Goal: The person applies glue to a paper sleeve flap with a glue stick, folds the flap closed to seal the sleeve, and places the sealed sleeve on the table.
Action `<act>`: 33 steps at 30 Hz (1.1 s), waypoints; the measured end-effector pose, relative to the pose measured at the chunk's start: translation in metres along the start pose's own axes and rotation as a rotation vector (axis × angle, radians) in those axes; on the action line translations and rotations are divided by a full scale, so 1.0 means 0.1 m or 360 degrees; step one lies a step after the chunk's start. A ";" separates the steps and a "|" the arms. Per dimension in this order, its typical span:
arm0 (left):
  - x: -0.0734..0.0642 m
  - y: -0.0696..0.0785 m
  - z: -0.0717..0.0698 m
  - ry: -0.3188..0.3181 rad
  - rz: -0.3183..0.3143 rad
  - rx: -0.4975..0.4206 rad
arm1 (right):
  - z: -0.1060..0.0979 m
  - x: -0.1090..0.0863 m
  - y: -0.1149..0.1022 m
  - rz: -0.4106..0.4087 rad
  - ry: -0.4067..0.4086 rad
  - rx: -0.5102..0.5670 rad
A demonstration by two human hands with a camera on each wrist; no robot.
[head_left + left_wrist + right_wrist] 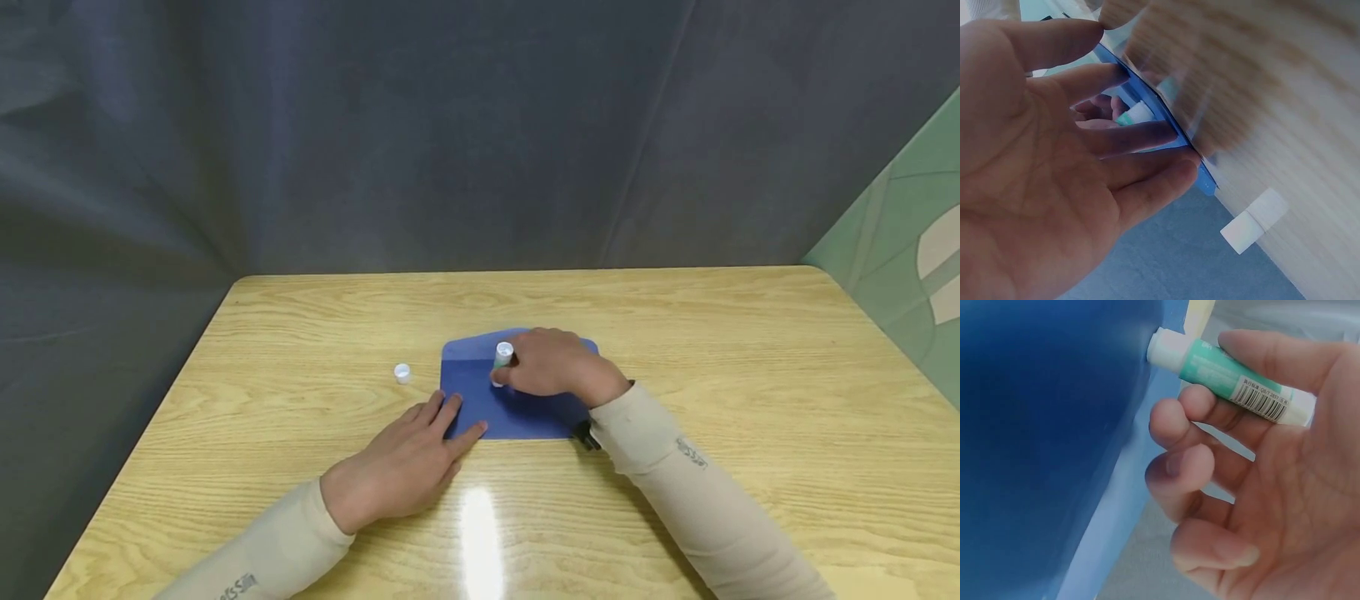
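A blue envelope (498, 417) lies on the table with its lighter flap (472, 347) unfolded toward the far side. My right hand (551, 362) pinches a white and green glue stick (1229, 375) between thumb and fingers. In the right wrist view the stick's white end touches the blue paper close to the flap. My left hand (408, 454) rests with spread fingers, their tips on the envelope's near left corner. A small white cap (402, 372) stands on the table left of the envelope, and the left wrist view shows the cap (1244, 231) too.
The wooden table (315, 333) has a dark grey curtain (450, 150) behind it and along its left. A green patterned surface (900, 250) is at the right. A black strap piece (587, 435) shows beneath the right wrist.
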State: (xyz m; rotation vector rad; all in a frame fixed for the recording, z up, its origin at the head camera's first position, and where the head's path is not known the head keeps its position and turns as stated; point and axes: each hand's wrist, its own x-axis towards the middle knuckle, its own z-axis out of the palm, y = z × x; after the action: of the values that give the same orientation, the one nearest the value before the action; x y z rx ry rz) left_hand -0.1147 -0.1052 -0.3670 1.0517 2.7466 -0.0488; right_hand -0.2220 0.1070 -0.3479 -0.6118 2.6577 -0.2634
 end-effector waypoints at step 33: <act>0.00 0.02 0.01 0.0058 -0.0001 0.0039 | -0.14 -0.41 0.72 0.0189 0.0032 0.0019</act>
State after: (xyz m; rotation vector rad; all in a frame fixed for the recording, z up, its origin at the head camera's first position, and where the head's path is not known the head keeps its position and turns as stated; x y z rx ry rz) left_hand -0.1131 -0.1033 -0.3683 1.0687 2.7856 -0.0638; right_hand -0.2215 0.1910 -0.3404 -0.4479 2.6976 -0.2528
